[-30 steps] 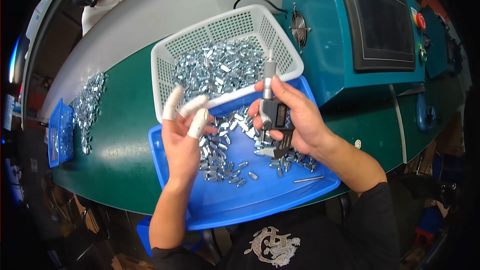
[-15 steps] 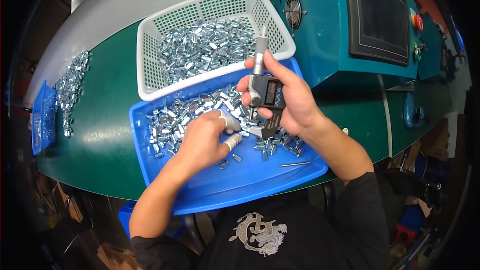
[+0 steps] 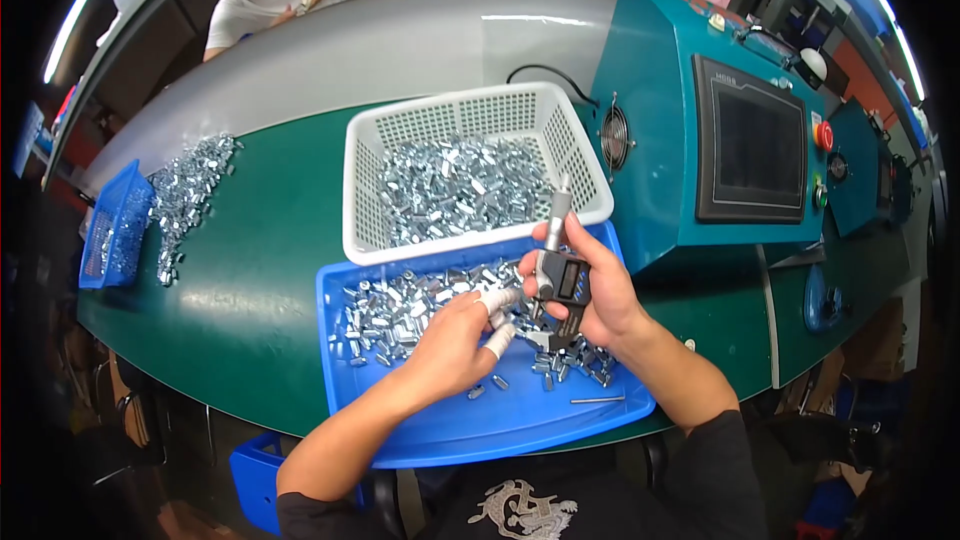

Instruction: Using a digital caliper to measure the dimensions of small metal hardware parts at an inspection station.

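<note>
My right hand [image 3: 608, 295] is wrapped around a digital micrometer [image 3: 562, 285], its thimble pointing up and away and its small display facing me. My left hand [image 3: 455, 340] is beside the micrometer, over a blue tray [image 3: 430, 440], with white coverings on its fingertips. Its thumb and fingers are curled but apart, and no part shows between them. Beneath both hands lie many small shiny hexagonal metal pieces [image 3: 400, 305]. A few loose ones sit toward the tray's near side, with a thin metal rod [image 3: 598, 400] at the right.
Behind the tray, a white perforated basket [image 3: 355, 210] holds more metal pieces. A teal machine [image 3: 650, 180] with a dark screen stands at the right. On the green table's left are a loose heap [image 3: 190, 195] and a blue basket [image 3: 122, 230]. Several people sit across the table.
The view has tilted upward, bringing the people opposite into sight. My left hand has come closer to the micrometer. My right hand keeps its hold on it.
</note>
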`<state>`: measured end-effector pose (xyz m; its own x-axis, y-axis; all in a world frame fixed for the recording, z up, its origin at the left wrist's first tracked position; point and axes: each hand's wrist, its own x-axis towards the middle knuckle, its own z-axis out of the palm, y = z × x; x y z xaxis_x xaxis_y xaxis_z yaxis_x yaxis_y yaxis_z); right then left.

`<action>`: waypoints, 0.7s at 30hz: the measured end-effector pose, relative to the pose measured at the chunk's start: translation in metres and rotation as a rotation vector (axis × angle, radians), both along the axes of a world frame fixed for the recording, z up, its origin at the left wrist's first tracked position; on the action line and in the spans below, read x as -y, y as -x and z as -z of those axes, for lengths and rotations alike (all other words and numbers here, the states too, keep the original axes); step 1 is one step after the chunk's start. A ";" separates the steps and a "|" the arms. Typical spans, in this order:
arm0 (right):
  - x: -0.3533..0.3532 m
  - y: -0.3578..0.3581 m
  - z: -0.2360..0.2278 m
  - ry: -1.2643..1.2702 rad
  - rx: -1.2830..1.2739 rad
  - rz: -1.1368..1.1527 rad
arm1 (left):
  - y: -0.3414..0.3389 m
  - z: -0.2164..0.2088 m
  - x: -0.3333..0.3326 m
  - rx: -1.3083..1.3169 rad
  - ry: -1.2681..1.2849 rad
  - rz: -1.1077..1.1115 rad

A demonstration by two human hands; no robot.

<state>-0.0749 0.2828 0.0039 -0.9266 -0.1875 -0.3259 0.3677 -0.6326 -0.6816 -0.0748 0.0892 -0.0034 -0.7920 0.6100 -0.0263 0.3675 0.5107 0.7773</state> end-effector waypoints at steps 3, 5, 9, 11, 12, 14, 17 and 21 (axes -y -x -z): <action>0.006 -0.001 -0.003 0.004 -0.020 -0.009 | 0.004 0.010 0.010 0.148 -0.274 -0.104; 0.005 0.001 0.000 0.004 -0.012 -0.010 | 0.002 0.007 0.009 0.422 -0.402 -0.174; 0.010 0.009 0.000 -0.004 -0.007 0.020 | 0.005 0.007 0.009 0.603 -0.661 -0.186; 0.012 0.012 -0.007 0.000 -0.026 0.034 | 0.007 0.008 0.010 0.657 -0.760 -0.191; 0.013 0.014 -0.010 -0.005 -0.044 0.028 | 0.008 0.004 0.011 0.666 -0.740 -0.211; 0.018 0.016 -0.020 -0.010 -0.072 0.006 | 0.008 0.001 0.014 0.646 -0.772 -0.219; 0.027 0.020 -0.030 -0.036 -0.095 0.008 | 0.008 0.000 0.018 0.605 -0.838 -0.220; 0.034 0.027 -0.034 -0.045 -0.116 0.019 | 0.010 -0.004 0.022 0.583 -0.828 -0.265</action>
<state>-0.1023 0.2483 0.0378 -0.9619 -0.1570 -0.2240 0.2729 -0.6070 -0.7464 -0.0846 0.0675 0.0008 -0.9019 0.4201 -0.1003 -0.2225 -0.2529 0.9416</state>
